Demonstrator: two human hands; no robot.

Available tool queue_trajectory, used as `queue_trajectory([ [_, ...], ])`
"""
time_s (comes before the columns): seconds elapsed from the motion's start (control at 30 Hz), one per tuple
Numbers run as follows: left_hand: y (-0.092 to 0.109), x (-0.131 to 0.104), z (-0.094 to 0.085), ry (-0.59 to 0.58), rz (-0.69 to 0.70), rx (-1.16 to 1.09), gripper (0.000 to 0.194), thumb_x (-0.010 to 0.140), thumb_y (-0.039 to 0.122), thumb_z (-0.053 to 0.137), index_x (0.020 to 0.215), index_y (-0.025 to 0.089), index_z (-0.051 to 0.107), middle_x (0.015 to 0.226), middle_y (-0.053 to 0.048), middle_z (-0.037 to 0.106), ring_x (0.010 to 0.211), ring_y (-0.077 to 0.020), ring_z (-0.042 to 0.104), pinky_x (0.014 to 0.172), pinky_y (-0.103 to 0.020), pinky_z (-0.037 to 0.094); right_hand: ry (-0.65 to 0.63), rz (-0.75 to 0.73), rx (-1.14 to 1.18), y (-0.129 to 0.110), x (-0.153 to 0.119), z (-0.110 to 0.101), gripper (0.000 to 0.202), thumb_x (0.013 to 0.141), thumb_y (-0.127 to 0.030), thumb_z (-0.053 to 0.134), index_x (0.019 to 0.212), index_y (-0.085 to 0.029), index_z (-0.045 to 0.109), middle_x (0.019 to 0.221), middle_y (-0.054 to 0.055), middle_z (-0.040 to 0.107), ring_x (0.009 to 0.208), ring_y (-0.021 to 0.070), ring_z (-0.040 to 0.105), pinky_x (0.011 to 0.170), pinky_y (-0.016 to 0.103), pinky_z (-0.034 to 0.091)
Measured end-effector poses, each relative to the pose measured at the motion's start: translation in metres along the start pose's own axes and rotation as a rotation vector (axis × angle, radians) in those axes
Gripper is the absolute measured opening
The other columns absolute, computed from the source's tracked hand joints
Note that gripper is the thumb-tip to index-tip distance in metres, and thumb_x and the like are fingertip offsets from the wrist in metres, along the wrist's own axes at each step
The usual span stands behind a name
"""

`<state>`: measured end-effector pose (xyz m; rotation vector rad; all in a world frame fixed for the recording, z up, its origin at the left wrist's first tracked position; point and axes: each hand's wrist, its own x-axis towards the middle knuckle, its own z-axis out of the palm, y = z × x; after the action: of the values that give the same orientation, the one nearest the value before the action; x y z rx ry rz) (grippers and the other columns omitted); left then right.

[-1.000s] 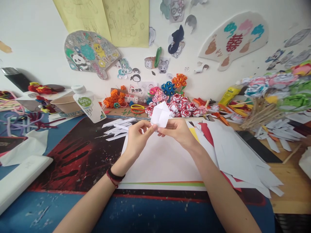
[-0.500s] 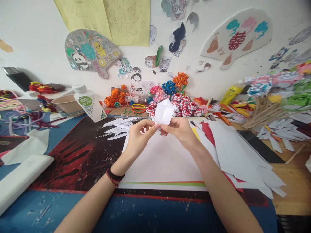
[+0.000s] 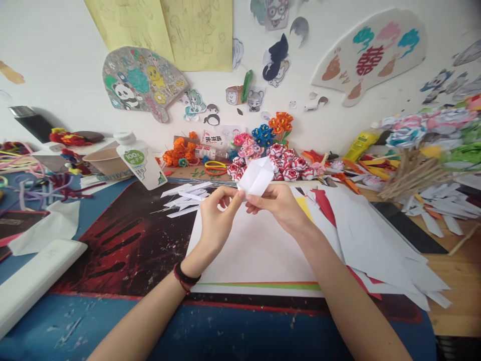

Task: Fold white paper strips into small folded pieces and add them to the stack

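Note:
A small folded white paper (image 3: pixel 257 176) is held up above the large white sheets (image 3: pixel 251 250) at the middle of the view. My left hand (image 3: pixel 221 213) pinches its lower left corner between thumb and fingers. On the right, my right hand (image 3: pixel 276 204) grips the lower edge, thumb in front and fingers curled behind. The fingertips of both hands are close together. Behind the paper stand red and white paper flowers (image 3: pixel 291 165). White paper strips (image 3: pixel 186 196) lie left of the hands on the dark mat (image 3: pixel 112 245).
A white bottle (image 3: pixel 140 160) and a paper cup (image 3: pixel 107 160) stand at the back left. A long white case (image 3: pixel 41 281) lies at the left. Loose white paper (image 3: pixel 370 235) and a black flat object (image 3: pixel 409 228) are at the right, near flowers on sticks (image 3: pixel 408 173).
The folded paper has tilted to the right and looks flatter. My left wrist has shifted slightly right. Both hands still grip the paper, and the whole view has moved a little.

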<state>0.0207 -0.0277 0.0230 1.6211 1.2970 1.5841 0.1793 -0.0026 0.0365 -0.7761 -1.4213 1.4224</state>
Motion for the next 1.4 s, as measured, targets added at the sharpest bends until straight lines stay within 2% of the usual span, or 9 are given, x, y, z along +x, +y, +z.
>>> queue_trajectory([
  [0.23,0.0011,-0.0026,0.0022,0.035,-0.008,-0.046,0.022,0.085,0.037,0.063,0.075,0.018,0.064,0.07,0.0,0.062,0.066,-0.013,0.048,0.065,-0.026,0.038,-0.002,0.009,0.031,0.0013,-0.0012,0.0029,0.029,0.067,-0.034,0.081,0.086,-0.012,0.074,0.074,0.006,0.071,0.064,0.0161,0.066,0.061,0.029,0.054],
  [0.8,0.0019,-0.0032,0.0011,0.036,-0.004,-0.044,0.021,0.085,0.035,0.064,0.073,0.018,0.062,0.071,0.0,0.06,0.065,-0.0126,0.045,0.064,-0.026,0.037,-0.027,-0.017,-0.028,0.0001,-0.0015,0.0045,0.025,0.07,-0.035,0.079,0.08,-0.013,0.073,0.069,0.004,0.068,0.061,0.0144,0.062,0.058,0.027,0.05],
  [1.03,0.0014,-0.0025,0.0007,0.034,0.007,-0.045,0.021,0.084,0.036,0.065,0.073,0.018,0.062,0.07,0.0,0.06,0.065,-0.0125,0.046,0.064,-0.026,0.038,-0.047,-0.019,-0.054,-0.0039,-0.0027,0.0026,0.028,0.07,-0.038,0.079,0.083,-0.014,0.073,0.078,0.006,0.07,0.065,0.0156,0.063,0.06,0.029,0.05],
  [1.4,0.0063,-0.0023,-0.0003,0.025,0.037,-0.035,0.023,0.084,0.036,0.064,0.071,0.018,0.061,0.069,0.0,0.061,0.064,-0.0124,0.047,0.064,-0.026,0.038,0.044,-0.114,-0.061,-0.001,-0.0034,0.0058,0.025,0.071,-0.038,0.077,0.079,-0.015,0.072,0.072,0.005,0.068,0.064,0.0156,0.062,0.06,0.03,0.05],
])
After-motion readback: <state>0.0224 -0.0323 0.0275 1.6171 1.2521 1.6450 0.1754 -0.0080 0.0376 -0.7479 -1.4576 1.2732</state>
